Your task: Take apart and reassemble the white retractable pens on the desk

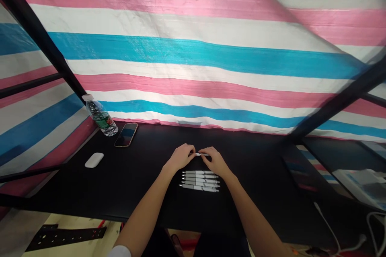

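Observation:
A white pen (198,154) lies crosswise between my hands, just above the black table (135,184) or on it. My left hand (182,156) pinches its left end, and the fingers of my right hand (212,159) close on its right end. Nearer to me, several white and grey pens (199,181) lie side by side in a stack of rows, their tips pointing left. My fingers partly hide the held pen.
At the back left stand a water bottle (104,118) and a phone (126,135) lying flat. A white case (94,160) rests nearer on the left. Black frame bars flank the table; white cables (327,225) are at the right.

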`<state>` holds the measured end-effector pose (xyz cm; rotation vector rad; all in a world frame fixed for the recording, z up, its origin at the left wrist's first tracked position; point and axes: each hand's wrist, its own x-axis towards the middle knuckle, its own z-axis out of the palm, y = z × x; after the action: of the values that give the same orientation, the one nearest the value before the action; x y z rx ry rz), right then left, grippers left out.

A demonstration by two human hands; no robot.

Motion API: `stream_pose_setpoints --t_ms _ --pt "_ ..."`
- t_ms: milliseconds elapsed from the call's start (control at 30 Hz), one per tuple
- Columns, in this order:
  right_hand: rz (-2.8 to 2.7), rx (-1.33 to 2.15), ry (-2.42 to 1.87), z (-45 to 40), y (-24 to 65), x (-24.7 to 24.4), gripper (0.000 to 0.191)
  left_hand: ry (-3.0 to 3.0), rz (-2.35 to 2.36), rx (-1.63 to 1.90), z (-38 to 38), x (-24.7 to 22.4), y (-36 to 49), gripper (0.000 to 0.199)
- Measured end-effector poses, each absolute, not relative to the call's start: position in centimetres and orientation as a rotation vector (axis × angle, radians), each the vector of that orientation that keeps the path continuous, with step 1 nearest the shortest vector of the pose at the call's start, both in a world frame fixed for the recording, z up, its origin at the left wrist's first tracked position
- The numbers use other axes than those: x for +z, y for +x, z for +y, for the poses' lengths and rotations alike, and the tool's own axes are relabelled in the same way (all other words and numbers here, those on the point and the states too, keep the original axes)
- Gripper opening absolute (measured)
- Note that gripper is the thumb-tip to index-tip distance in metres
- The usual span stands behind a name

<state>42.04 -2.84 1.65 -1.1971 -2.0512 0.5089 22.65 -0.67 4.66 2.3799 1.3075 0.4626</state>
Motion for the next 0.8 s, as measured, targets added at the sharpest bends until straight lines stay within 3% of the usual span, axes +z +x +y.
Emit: stream_pose_setpoints --t_ms 800 --pt "-2.062 0.412 -1.273 -2.44 42.24 0.91 0.017 2.312 1.303 0.511 -0.34 4.23 22.31 0.016"
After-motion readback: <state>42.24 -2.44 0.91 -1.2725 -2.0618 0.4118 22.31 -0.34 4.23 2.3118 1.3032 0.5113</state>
